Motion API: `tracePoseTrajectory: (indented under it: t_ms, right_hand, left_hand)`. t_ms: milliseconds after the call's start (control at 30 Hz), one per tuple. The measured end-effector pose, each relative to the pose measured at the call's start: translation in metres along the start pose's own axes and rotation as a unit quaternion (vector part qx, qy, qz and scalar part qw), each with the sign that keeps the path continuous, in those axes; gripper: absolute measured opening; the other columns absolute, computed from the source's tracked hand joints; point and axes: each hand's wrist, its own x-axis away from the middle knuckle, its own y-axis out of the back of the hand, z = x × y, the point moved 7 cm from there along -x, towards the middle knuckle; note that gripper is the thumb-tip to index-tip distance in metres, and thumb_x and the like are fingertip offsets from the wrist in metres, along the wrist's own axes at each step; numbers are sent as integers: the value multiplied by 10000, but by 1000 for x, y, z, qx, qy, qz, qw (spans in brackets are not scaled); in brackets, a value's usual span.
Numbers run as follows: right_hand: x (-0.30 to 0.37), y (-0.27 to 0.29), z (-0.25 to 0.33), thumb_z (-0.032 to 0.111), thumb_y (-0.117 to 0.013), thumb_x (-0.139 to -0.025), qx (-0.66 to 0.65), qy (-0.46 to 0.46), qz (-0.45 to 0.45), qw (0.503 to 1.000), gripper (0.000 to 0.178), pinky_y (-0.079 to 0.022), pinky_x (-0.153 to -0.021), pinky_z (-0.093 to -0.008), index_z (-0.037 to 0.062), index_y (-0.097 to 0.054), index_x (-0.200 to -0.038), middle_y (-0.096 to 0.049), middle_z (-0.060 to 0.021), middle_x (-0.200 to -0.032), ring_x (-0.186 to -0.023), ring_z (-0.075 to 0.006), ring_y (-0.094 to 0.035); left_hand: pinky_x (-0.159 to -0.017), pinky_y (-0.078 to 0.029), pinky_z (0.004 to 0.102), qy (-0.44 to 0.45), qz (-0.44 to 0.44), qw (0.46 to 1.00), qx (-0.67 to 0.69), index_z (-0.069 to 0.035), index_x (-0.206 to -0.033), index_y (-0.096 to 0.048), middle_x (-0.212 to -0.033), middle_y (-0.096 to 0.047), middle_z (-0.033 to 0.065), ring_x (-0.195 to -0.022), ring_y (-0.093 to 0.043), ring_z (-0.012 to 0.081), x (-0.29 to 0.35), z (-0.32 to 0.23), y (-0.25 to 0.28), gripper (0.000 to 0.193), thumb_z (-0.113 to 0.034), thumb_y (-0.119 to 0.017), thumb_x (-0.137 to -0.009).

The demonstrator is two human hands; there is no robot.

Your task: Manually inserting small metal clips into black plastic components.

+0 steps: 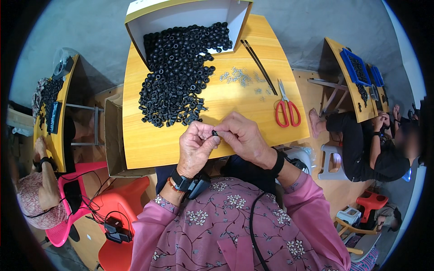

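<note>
Pinching one small black piece, the left hand was in the head view above the near edge of the yellow table. Its thumb and finger were closed on the piece, and the right hand had its fingertips together on the other side of it. The piece was held over the table, a little inward from its near edge, around the middle of its width.

On the left half of the table lay a big pile of black parts, which reached forward near to the left hand and back into an open box with white inner walls, at the far edge of the table. Near the right edge of the table lay scissors with red handles, and farther back two thin dark sticks lay slanted. Small silvery pieces were scattered on the table to the right of its middle. In front of these, yellow wood was showing, which gave the right hand some room for moving. Just beside the left edge of the table stood a cardboard box.

The piece looked black and short; fingertips covered most of it, so its full shape could not be told.
</note>
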Motion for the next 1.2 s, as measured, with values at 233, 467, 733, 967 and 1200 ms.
tracePoseTrajectory:
  t_ms: [233,467,733,967,1200]
  right_hand:
    - [5,1,-10,1,-678,-886,-70,-93,24,993,147,-485,-667,-283,23,-699,-1029,-620,-86,-880,-769,-208,-628]
    - [3,2,4,2,-664,-863,10,9,44,999,107,-505,-649,-329,26,-701,-960,-610,-118,-803,-748,-271,-641]
    - [-39,5,-43,56,-688,-842,-1,-118,2,993,117,-495,-653,-359,-25,-691,-925,-626,-144,-799,-741,-299,-624]
    - [-69,-26,-38,69,-708,-813,127,-24,76,989,124,-511,-721,-411,-32,-669,-873,-645,-169,-836,-788,-338,-638]
    - [-65,-25,-47,65,-729,-818,183,-32,87,979,125,-522,-690,-373,-16,-651,-871,-641,-141,-818,-749,-296,-654]
  left_hand:
    - [-712,-546,231,12,10,1000,1,-13,-1029,-553,-896,-664,43,-770,-644,80,0,-1,0,202,113,-638,-896]
    - [-684,-541,238,5,19,1000,-17,-7,-1045,-552,-884,-668,61,-734,-642,97,0,2,1,208,91,-651,-891]
    - [-664,-452,179,6,-2,1000,-16,-28,-1012,-571,-831,-581,-33,-731,-542,18,4,-4,-3,240,122,-663,-848]
    - [-622,-421,171,-1,9,997,-74,-39,-980,-583,-815,-577,-42,-696,-506,6,4,2,0,212,63,-704,-839]
    - [-664,-459,179,7,-3,999,-37,-25,-1030,-600,-855,-601,-36,-745,-537,14,4,-2,-2,213,61,-692,-858]
